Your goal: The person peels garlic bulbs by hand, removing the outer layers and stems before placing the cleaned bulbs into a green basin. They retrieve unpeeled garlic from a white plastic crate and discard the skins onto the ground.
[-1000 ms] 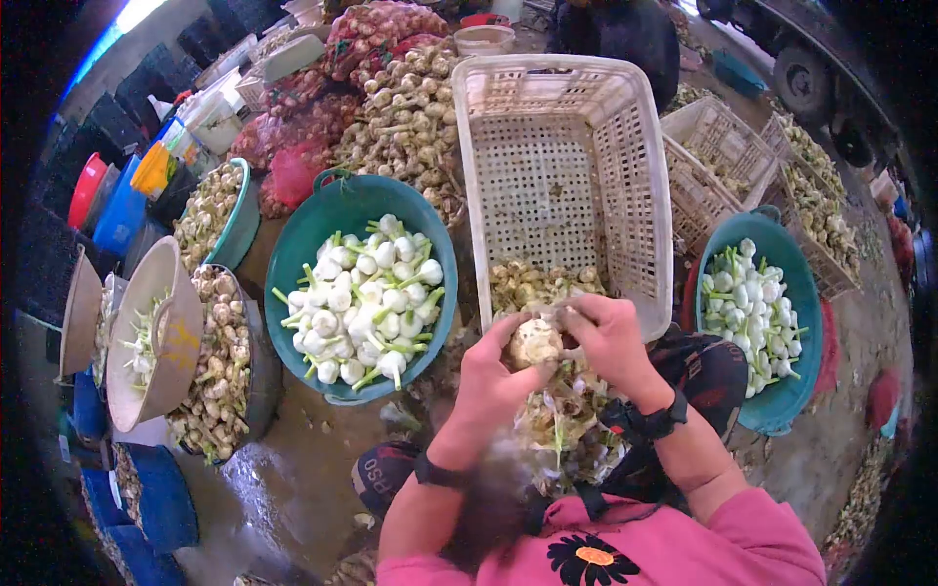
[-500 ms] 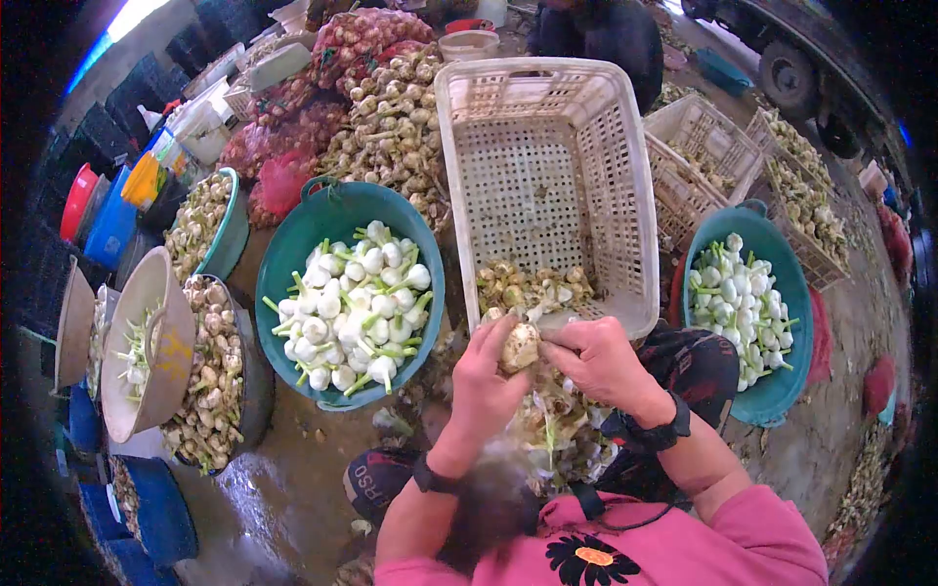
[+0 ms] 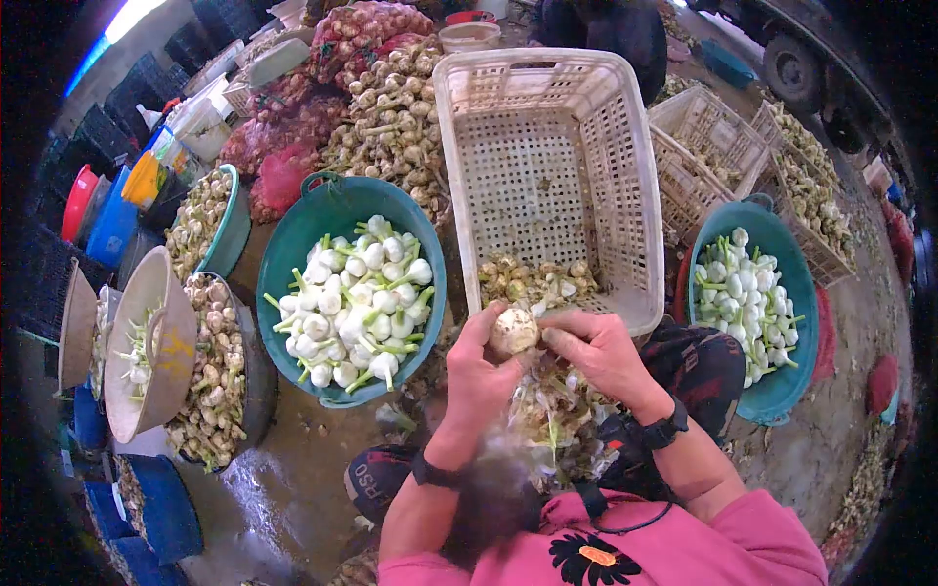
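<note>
My left hand (image 3: 480, 363) is closed around a garlic bulb (image 3: 515, 331), whose pale, dirt-marked face is turned up. At the bulb's right edge, my right hand (image 3: 598, 359) has its thumb and forefinger pinched against it; whether they hold a strip of skin is hidden. Just beyond the hands, a white plastic crate (image 3: 645, 230) tilts toward me with several unpeeled bulbs (image 3: 537, 280) in its near end. Loose garlic skins (image 3: 559, 415) lie in a heap below my hands.
Green tubs of peeled white garlic stand left (image 3: 278, 256) and right (image 3: 807, 342). Unpeeled garlic (image 3: 391, 122) is piled behind, beside red net sacks (image 3: 366, 39). More crates (image 3: 718, 137) stand back right. Bowls (image 3: 176, 366) and blue bins (image 3: 166, 513) line the left.
The garlic bulb has turned in my left hand, so its broad, pale face now shows upward. My right fingers remain at its edge, and both hands have shifted slightly.
</note>
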`<action>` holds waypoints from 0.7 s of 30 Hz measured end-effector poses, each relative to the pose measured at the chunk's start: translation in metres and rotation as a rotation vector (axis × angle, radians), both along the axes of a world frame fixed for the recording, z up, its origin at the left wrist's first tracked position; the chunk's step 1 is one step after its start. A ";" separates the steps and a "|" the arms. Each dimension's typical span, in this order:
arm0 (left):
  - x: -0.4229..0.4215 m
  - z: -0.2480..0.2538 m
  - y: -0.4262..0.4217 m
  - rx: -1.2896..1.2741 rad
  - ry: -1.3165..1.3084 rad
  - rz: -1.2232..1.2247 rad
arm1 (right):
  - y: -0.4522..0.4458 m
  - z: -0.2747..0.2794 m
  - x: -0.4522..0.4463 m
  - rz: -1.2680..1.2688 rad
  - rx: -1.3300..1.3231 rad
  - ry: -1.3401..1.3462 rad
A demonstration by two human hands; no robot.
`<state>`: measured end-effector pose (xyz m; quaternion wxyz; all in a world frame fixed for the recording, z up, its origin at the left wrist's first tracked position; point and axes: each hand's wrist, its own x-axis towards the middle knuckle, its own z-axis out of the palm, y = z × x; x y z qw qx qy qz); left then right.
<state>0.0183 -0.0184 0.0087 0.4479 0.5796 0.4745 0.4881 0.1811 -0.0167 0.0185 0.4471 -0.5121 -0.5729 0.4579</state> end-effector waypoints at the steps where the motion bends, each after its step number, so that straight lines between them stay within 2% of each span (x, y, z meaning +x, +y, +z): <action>1: -0.001 -0.006 0.001 0.062 0.091 -0.005 | 0.000 0.003 0.001 0.021 0.032 -0.054; 5: 0.001 -0.010 0.001 0.317 0.360 0.013 | 0.000 0.018 0.006 0.120 0.108 -0.324; 11: 0.000 -0.003 0.001 0.234 0.297 0.003 | 0.002 -0.002 0.001 0.042 0.123 -0.282; 14: 0.002 -0.006 0.000 -0.065 -0.105 -0.073 | 0.005 -0.014 -0.002 -0.116 0.155 -0.175; 17: -0.003 0.004 -0.001 -0.230 -0.411 -0.180 | 0.016 -0.048 0.017 -0.208 0.018 -0.185; 20: -0.009 0.002 0.000 -0.262 -0.787 -0.311 | 0.013 -0.104 0.032 -0.107 0.157 -0.777; 21: -0.011 0.000 -0.001 -0.199 -0.852 -0.349 | 0.012 -0.110 0.037 -0.064 -0.088 -0.919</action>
